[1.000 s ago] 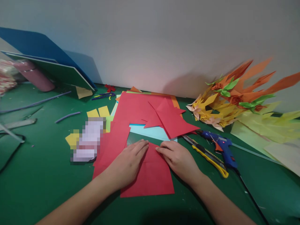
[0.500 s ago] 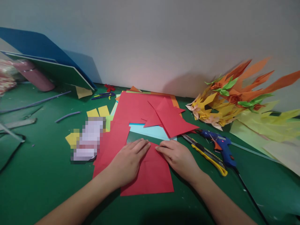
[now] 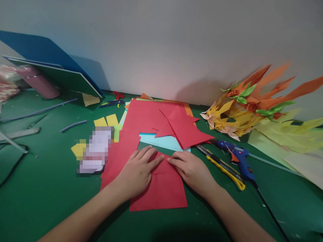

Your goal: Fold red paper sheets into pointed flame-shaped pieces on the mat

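A sheet of red paper (image 3: 164, 193) with crease lines lies before me on the green table. My left hand (image 3: 138, 168) rests on its upper left part, fingers stretched out and the thumb side pointing toward the middle of the top edge. At the upper right edge, my right hand (image 3: 193, 169) has curled fingers, with thumb and forefinger pinching the paper there. The two hands' fingertips are a short gap apart. Another red sheet (image 3: 123, 144) lies partly under my left hand. Red cut pieces (image 3: 186, 129) sit on the stack just beyond.
To the right lie a yellow box cutter (image 3: 224, 168) and a blue glue gun (image 3: 243, 159) with its cord. Paper flowers and leaves (image 3: 248, 104) stand behind them. On the left are a blurred phone (image 3: 97, 148), yellow paper squares (image 3: 112, 119), a pink bottle (image 3: 37, 82) and leaning boards (image 3: 60, 72).
My left hand's fingers have spread slightly, the forefinger parting from the others and reaching a little right along the paper's top edge. The right hand stays in place.
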The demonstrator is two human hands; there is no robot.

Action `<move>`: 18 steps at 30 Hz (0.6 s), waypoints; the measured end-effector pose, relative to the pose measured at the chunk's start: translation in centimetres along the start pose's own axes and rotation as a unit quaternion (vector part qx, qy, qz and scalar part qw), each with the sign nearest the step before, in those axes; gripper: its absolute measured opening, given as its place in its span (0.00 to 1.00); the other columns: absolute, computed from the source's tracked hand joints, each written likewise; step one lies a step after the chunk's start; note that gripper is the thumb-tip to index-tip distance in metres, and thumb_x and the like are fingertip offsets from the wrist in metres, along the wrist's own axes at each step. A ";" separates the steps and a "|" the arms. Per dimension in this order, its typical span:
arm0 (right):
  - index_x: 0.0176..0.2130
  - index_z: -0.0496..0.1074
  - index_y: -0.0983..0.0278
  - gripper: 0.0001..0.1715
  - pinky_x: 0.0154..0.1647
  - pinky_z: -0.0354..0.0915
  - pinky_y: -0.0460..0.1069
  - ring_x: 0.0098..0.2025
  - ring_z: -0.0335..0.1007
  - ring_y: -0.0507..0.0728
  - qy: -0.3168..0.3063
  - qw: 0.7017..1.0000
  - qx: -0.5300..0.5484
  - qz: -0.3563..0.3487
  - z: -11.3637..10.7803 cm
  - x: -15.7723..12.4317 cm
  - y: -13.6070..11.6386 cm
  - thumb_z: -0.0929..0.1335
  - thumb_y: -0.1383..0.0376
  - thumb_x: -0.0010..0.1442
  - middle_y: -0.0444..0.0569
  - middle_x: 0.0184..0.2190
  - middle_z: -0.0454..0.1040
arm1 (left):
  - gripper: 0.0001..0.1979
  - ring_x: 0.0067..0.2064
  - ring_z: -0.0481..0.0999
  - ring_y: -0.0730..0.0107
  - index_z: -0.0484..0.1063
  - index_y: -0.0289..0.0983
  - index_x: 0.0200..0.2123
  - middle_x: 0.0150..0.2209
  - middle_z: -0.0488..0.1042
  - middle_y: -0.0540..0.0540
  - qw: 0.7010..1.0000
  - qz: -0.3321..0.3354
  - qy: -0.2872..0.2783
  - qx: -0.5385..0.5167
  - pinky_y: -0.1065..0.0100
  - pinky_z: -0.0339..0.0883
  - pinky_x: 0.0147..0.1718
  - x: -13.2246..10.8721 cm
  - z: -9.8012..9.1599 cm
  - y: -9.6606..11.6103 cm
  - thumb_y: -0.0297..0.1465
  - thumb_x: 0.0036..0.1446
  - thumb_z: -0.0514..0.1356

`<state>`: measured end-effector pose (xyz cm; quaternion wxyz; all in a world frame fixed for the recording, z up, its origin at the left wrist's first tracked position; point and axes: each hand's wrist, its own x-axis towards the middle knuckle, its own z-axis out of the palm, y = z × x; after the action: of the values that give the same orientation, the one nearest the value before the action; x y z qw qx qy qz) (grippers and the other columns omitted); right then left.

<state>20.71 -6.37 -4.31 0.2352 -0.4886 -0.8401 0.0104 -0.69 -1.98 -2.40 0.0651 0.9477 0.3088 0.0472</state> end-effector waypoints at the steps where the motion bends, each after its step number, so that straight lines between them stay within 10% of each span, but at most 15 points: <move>1: 0.40 0.76 0.66 0.16 0.35 0.67 0.51 0.36 0.70 0.58 -0.001 1.000 -0.001 0.001 0.0 0.0 0.0 0.59 0.69 0.68 0.53 0.34 0.75 | 0.31 0.61 0.58 0.48 0.62 0.40 0.60 0.59 0.63 0.38 1.000 -0.004 0.003 0.006 0.48 0.60 0.53 0.0 0.1 0.0 0.20 0.53 0.48; 18: 0.40 0.75 0.66 0.14 0.37 0.68 0.51 0.37 0.70 0.58 0.016 1.000 -0.008 -0.004 -0.1 0.1 -0.2 0.61 0.71 0.66 0.54 0.35 0.75 | 0.30 0.59 0.60 0.49 0.61 0.43 0.61 0.58 0.67 0.43 0.999 -0.040 -0.026 0.005 0.43 0.52 0.54 0.2 -0.7 0.6 0.22 0.55 0.48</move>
<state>20.55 -6.39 -4.12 0.2445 -0.4868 -0.8386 -0.0049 -0.29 -2.24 -1.63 0.0706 0.9358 0.3448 0.0181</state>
